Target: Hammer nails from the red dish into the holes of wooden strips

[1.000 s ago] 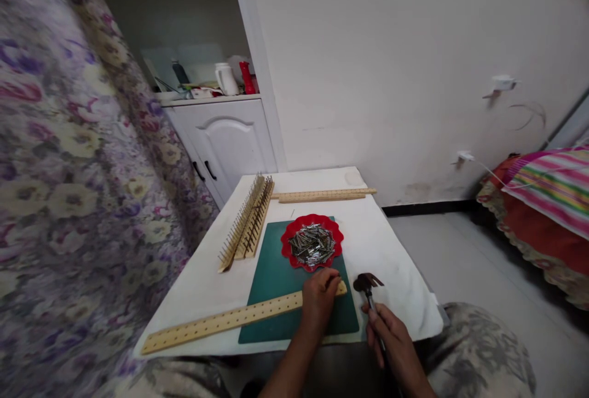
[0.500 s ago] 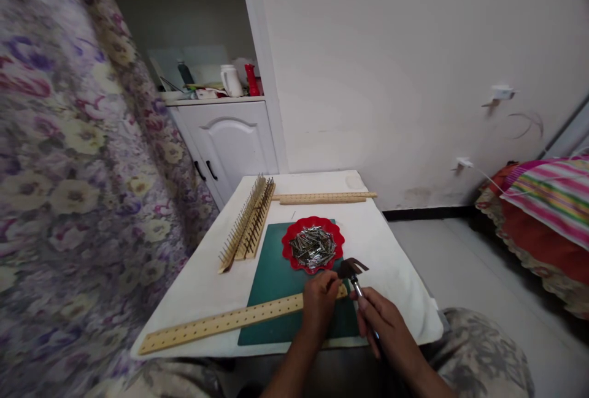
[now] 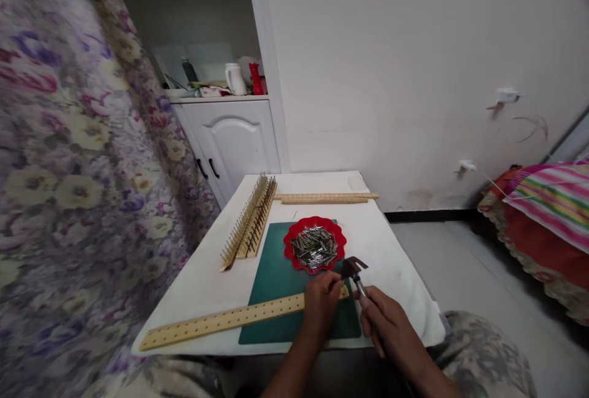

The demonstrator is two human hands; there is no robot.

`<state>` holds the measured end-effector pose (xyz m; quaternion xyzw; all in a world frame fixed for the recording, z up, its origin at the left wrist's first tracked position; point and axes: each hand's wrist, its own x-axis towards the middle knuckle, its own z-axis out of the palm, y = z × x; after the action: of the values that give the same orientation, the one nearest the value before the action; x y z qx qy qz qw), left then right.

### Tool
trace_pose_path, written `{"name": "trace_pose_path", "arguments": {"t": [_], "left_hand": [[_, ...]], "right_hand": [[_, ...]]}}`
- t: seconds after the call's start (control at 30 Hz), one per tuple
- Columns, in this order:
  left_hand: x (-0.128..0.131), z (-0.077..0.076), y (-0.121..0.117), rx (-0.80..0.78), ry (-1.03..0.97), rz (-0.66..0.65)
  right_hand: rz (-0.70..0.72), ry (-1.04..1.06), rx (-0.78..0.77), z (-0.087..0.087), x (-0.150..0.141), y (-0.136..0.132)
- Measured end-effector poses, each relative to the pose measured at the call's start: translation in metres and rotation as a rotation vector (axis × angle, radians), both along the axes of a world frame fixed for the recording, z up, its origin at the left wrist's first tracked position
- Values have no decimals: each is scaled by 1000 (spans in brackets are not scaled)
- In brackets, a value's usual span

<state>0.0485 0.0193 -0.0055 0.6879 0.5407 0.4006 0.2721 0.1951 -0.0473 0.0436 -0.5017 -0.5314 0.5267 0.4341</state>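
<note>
My right hand [image 3: 389,321] is wrapped round the handle of a claw hammer [image 3: 361,287]. Its dark head is just right of my left fingers, over the right end of a wooden strip [image 3: 221,322] with rows of holes. My left hand [image 3: 321,300] rests over that strip with thumb and fingers pinched together near its right end; whatever they hold is hidden. Under the strip's right part lies a green cutting mat [image 3: 264,275]. Just beyond my hands, a red scalloped bowl [image 3: 288,249] holds a heap of metal nails [image 3: 315,246].
At the table's [image 3: 202,290] left side lie wooden strips with rows of nails [image 3: 253,223] standing up. More bare strips [image 3: 326,199] lie along the far edge. A floral curtain [image 3: 92,189] hangs at left; a white cabinet [image 3: 237,140] and wall stand behind.
The hammer head has shifted slightly, and my right hand with it. My left hand keeps its pinch over the strip. The whole view has moved a little.
</note>
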Motion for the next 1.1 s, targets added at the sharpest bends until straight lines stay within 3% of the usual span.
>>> {"name": "trace_pose_path", "arguments": {"t": [0.27, 0.53, 0.67, 0.8, 0.93, 1.1], "left_hand": [[-4, 0, -2, -13, -47, -34], [-25, 25, -12, 91, 44, -25], [-40, 37, 11, 161, 135, 14], [-39, 44, 46, 107, 464, -23], [-24, 42, 70, 16, 753, -90], [-18, 39, 80, -4, 855, -71]], "right_hand": [[-93, 86, -83, -32, 7, -12], [-99, 115, -157, -68, 6, -16], [-85, 116, -179, -72, 5, -17], [-79, 117, -183, -71, 5, -17], [-74, 120, -180, -72, 5, -16], [-68, 120, -183, -76, 5, -13]]}}
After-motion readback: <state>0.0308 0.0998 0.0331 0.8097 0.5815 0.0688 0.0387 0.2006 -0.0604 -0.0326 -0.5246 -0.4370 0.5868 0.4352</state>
